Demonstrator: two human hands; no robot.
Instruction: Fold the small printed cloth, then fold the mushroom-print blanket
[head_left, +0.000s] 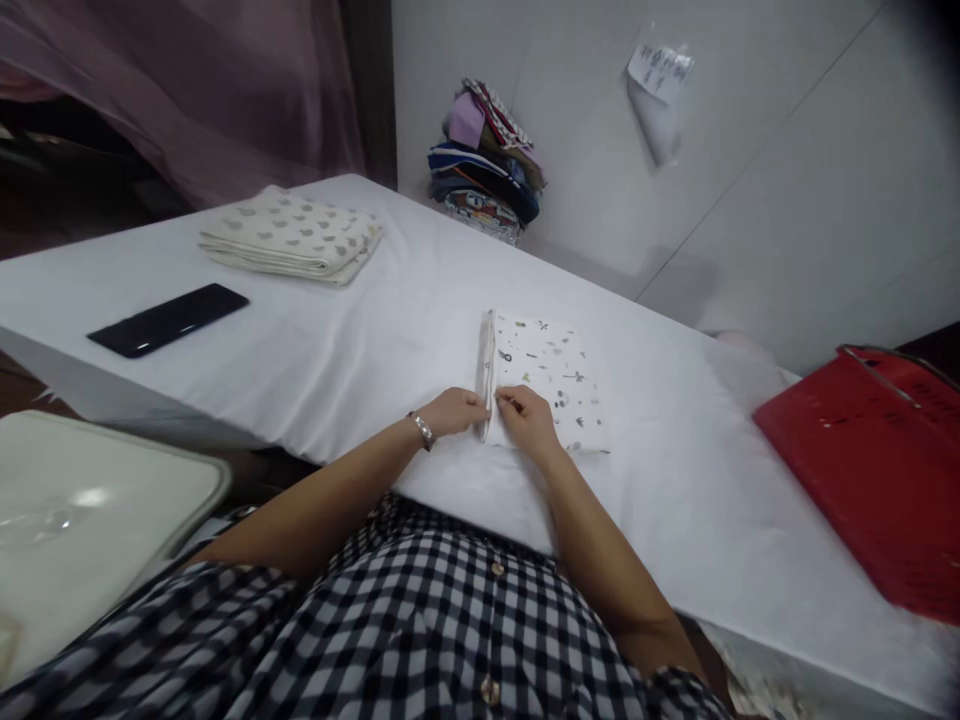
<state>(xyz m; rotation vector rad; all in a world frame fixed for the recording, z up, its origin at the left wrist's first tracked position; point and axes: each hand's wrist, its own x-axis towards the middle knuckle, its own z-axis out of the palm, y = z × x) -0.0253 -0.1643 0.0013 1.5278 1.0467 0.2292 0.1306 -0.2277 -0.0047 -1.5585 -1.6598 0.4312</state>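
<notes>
A white-draped surface (675,420) slants across the frame: dark phone (169,320) at left, folded cream cloth (292,235) upper left. At centre, the left hand (454,410) pinches a small-print cloth's (559,350) left edge; the right hand (529,420) bunches over it, grip unclear. A red basket (877,480) bounds the right.

Left forearm (337,490) lying along an 8-to-2 o'clock line, left hand (452,411) sitting just off frame centre toward 7 o'clock, fingers pinching and pointing between 2 and 3. Right forearm (600,540) lying along 5-to-11, right hand (531,422) sitting toward 4–5 o'clock, fingers curling in toward 10 (can't tell if they're pinching too). Fingertips facing each other, just beside but apart. Both forearms showing bare.
</notes>
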